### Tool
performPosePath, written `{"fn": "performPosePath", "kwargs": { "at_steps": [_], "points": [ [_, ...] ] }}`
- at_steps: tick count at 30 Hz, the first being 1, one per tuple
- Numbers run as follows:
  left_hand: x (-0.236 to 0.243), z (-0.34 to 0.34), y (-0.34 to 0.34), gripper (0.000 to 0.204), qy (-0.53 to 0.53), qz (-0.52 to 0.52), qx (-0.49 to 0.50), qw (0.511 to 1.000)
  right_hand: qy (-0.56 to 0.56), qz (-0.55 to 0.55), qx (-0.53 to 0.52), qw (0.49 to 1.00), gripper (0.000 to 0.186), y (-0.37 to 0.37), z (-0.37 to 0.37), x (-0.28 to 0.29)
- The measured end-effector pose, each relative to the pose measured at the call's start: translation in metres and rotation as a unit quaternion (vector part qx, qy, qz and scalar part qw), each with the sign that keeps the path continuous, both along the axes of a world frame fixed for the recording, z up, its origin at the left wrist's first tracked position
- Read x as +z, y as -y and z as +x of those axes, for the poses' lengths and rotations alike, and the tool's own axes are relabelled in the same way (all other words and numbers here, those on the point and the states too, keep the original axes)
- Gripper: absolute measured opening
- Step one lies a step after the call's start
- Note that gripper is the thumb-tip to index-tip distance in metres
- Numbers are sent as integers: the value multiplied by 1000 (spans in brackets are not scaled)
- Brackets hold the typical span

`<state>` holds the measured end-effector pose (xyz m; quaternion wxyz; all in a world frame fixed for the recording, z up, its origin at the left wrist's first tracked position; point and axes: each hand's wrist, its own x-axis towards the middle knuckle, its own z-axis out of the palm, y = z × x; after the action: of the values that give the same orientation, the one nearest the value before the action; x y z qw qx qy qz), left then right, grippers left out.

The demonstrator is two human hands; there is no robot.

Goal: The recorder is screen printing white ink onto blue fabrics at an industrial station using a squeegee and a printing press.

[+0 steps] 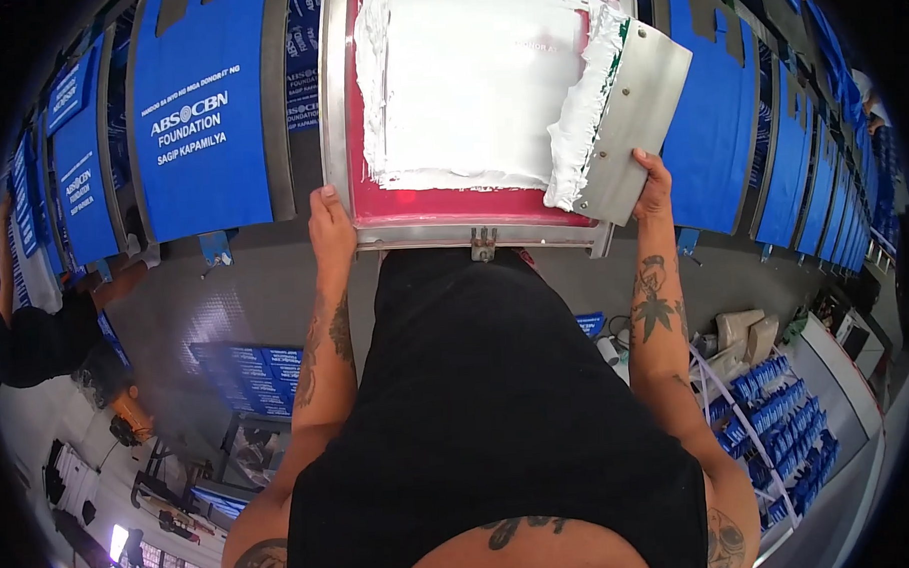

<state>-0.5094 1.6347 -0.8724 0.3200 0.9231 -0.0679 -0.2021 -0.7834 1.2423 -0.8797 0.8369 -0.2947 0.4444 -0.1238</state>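
Observation:
A silk-screen printing frame (335,108) with a metal rim lies in front of me. Thick white ink (473,103) covers most of its inside, with red mesh (422,207) showing along the border. My left hand (331,228) is closed around the frame's near left corner. On the right side, my right hand (653,185) grips a broad metal-holdered squeegee (641,107), which lies tilted over the frame's right part. White ink is heaped along its left edge, where a green strip shows. A small metal clamp (483,245) sits at the middle of the near rim.
Blue printed fabric panels (201,183) lie on boards to the left, and more blue panels (710,145) line the right. Another person in dark clothing (46,338) is at the far left. A rack of blue pieces (780,423) stands at the lower right.

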Motion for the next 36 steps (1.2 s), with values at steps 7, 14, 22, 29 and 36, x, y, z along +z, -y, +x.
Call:
{"fn": "performPosePath", "kwargs": {
  "at_steps": [7,14,22,29,36],
  "points": [
    [-5,18,-3,43,-66,-99,-13,993,-133,-376,218,891,55,17,107,89],
    [36,59,78,55,285,-93,-203,932,-102,-785,392,468,40,47,227,77],
    [57,12,98,42,269,45,-490,828,-191,-803,326,460,43,-107,79,59],
    [81,-65,39,36,231,-11,-415,880,-197,-745,325,548,39,-154,6,69],
    [43,66,163,23,298,43,-419,857,-290,-727,366,504,22,-29,137,56]
  ]
}}
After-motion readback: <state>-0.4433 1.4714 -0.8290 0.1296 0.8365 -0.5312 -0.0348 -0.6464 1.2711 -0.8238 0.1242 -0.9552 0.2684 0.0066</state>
